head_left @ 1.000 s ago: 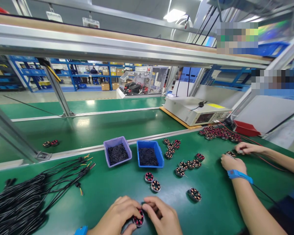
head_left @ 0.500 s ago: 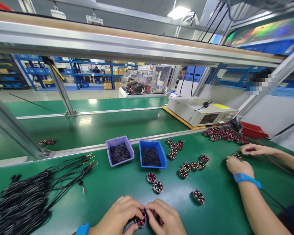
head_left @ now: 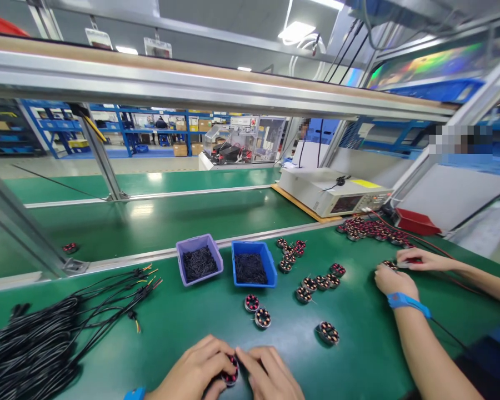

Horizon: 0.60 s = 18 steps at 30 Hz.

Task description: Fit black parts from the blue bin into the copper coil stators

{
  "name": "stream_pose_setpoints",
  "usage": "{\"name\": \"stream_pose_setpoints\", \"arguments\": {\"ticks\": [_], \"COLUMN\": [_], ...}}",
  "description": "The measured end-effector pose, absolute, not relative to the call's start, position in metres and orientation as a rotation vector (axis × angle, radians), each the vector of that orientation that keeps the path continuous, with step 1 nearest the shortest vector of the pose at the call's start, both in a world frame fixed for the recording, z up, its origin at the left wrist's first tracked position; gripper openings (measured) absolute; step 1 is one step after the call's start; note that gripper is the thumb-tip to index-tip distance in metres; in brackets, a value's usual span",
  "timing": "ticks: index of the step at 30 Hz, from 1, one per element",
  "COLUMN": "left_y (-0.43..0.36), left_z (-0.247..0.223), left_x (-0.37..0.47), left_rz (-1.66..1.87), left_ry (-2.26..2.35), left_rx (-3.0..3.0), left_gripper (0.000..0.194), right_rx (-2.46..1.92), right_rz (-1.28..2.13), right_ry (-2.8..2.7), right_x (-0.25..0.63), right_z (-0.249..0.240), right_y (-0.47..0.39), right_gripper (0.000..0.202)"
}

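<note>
A small round motor stator (head_left: 232,373) with red and black windings is gripped by my left hand (head_left: 198,366), its fingers curled over the left side and top. My right hand (head_left: 273,375) is at the other side, fingers bent, with the index fingertip at the stator's upper rim. Whatever its fingertips pinch is hidden. Just beyond lie a red-wound stator (head_left: 251,303) and a copper-wound stator (head_left: 263,318). Another copper-wound stator (head_left: 329,333) rests tilted off to the right.
A purple bin (head_left: 199,239) and a blue bin (head_left: 270,266) hold short black pieces. Black cables (head_left: 45,333) are bundled at left. A co-worker's hands (head_left: 400,280) handle a stator at right, near a bench instrument (head_left: 320,189) and a red tray (head_left: 416,222). Several stators lie between.
The view has shifted slightly, so most things sit a little further left. My right index finger now reaches straighter to the stator's rim. The co-worker's far hand shows a red-and-grey object more clearly.
</note>
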<state>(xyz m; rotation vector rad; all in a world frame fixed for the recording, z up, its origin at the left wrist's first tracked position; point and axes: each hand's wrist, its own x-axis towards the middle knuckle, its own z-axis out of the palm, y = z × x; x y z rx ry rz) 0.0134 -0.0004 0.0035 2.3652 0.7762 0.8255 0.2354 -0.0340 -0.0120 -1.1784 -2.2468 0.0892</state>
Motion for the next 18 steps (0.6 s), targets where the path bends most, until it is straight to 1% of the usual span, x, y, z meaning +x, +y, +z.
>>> {"name": "stream_pose_setpoints", "arguments": {"ticks": [4, 5, 7, 9, 12, 15, 18], "left_y": [-0.002, -0.002, -0.002, 0.002, 0.019, 0.046, 0.068], "left_z": [0.027, 0.033, 0.044, 0.052, 0.060, 0.059, 0.052], "left_x": [-0.005, -0.009, -0.016, -0.015, 0.003, 0.035, 0.062], "left_rz": [0.593, 0.574, 0.616, 0.692, 0.717, 0.661, 0.597], "left_ry": [0.965, 1.028, 1.141, 1.202, 1.065, 0.838, 0.804], "left_rx": [2.396, 2.388, 2.385, 2.412, 2.561, 2.783, 2.954], "left_gripper": [0.037, 0.040, 0.045, 0.048, 0.040, 0.038, 0.037], "right_rx": [-1.313, -1.328, -1.334, -1.337, -1.341, -1.339, -1.330], "right_rz": [0.155, 0.149, 0.070, -0.095, -0.273, -0.286, -0.180], "right_ry": [-2.161, -2.172, -2.209, -2.220, -2.183, -2.146, -2.074], "right_x": [0.238, 0.235, 0.225, 0.210, 0.194, 0.197, 0.218], "right_z": [0.003, 0.004, 0.001, -0.007, -0.022, -0.030, -0.025], "right_y": [-0.026, -0.024, -0.020, -0.016, -0.011, -0.012, -0.019], "right_gripper": [0.026, 0.023, 0.025, 0.027, 0.021, 0.019, 0.029]}}
